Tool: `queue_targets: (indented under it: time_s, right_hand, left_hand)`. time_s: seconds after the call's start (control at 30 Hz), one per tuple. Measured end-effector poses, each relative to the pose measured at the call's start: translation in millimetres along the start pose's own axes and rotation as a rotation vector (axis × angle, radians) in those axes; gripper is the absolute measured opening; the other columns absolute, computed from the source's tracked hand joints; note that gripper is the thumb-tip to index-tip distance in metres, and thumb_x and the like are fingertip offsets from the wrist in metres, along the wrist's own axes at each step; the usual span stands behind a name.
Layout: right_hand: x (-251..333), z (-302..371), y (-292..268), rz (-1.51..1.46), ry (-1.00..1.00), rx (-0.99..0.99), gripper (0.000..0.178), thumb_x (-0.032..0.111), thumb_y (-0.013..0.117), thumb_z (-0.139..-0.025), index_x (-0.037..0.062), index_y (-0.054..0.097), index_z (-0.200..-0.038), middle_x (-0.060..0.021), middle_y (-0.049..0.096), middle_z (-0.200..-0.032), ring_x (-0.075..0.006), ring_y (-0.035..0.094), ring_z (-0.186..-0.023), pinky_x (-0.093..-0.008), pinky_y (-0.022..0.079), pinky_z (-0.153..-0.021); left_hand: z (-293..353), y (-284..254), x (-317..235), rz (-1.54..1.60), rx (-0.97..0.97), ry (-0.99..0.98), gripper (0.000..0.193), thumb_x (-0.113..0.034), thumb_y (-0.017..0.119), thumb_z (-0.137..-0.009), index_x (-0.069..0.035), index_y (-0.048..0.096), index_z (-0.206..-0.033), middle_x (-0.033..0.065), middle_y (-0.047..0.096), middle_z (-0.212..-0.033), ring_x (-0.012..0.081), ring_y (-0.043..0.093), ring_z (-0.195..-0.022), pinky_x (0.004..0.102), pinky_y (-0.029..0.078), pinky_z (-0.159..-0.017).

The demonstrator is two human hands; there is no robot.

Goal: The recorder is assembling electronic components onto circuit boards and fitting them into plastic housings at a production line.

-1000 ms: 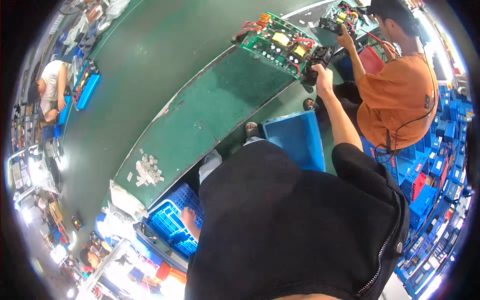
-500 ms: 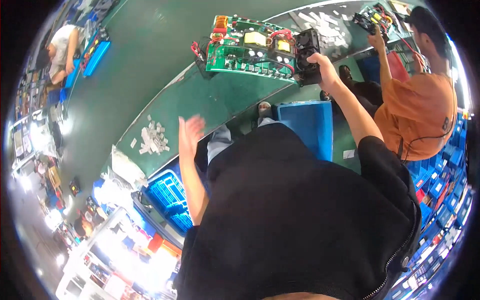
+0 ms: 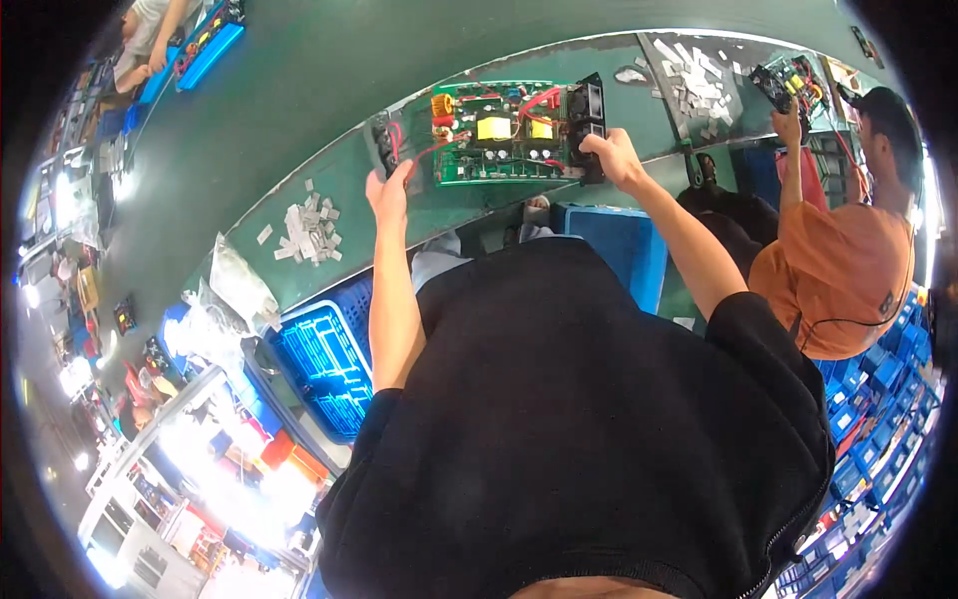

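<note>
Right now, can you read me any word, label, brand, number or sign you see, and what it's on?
Nothing reads clearly enough to quote.
Green circuit board: any print is too small to read.
Orange shirt: a small dark mark, too blurred to read.
Blue bins at right: any labels are too small to read.
Small white pieces in the left pile: no lettering can be made out.

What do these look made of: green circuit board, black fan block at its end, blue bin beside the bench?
Circuit board: probably resin laminate, green-coated; flat sheet carrying components.
Fan block: likely moulded plastic, mostly matte black; little shine, though metal parts can't be ruled out.
Blue bin: likely plastic, smooth; uniform colour and soft sheen.
</note>
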State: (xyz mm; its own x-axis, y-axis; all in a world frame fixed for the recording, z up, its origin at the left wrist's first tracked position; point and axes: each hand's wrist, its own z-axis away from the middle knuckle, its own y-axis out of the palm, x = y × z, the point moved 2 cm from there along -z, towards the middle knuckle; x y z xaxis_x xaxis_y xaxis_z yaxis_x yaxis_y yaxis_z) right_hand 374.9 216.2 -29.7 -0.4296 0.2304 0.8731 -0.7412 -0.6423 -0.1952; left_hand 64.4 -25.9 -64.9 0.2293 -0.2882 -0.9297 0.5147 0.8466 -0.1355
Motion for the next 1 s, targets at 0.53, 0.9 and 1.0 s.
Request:
queue_targets:
  time_s: [0.53,0.9,1.0]
  right_hand:
    - [15,28,31,0.707,-0.662,-0.651,0.024,0.025,0.071,-0.081,0.0017,0.067,-0.085,-0.0127,0.065,-0.079,-0.0308,0.063,-0.077,-0.0402,0.050,-0.074]
    - [-12,32,126,0.756,-0.816,-0.048,0.013,0.021,0.070,-0.077,0.0137,0.070,-0.088,-0.0015,0.054,-0.081,-0.0226,0.054,-0.082,-0.0371,0.042,-0.071]
    - [-12,28,133,0.811,-0.748,-0.080,0.014,0.022,0.071,-0.077,0.0148,0.073,-0.089,0.0000,0.055,-0.082,-0.0211,0.053,-0.081,-0.0365,0.039,-0.071]
  left_hand:
    - [66,38,-31,-0.995,0.318,1.052,0.017,-0.018,0.068,-0.082,-0.005,0.063,-0.092,0.0076,0.059,-0.088,0.0284,0.055,-0.087,0.0400,0.044,-0.081]
    - [78,78,17,-0.859,0.283,0.809,0.024,-0.015,0.072,-0.077,-0.009,0.066,-0.099,0.0077,0.060,-0.093,0.0281,0.057,-0.091,0.0385,0.048,-0.080]
    - [75,74,22,-0.877,0.315,0.776,0.023,-0.016,0.072,-0.076,-0.009,0.065,-0.097,0.0073,0.060,-0.092,0.0279,0.058,-0.091,0.0389,0.048,-0.080]
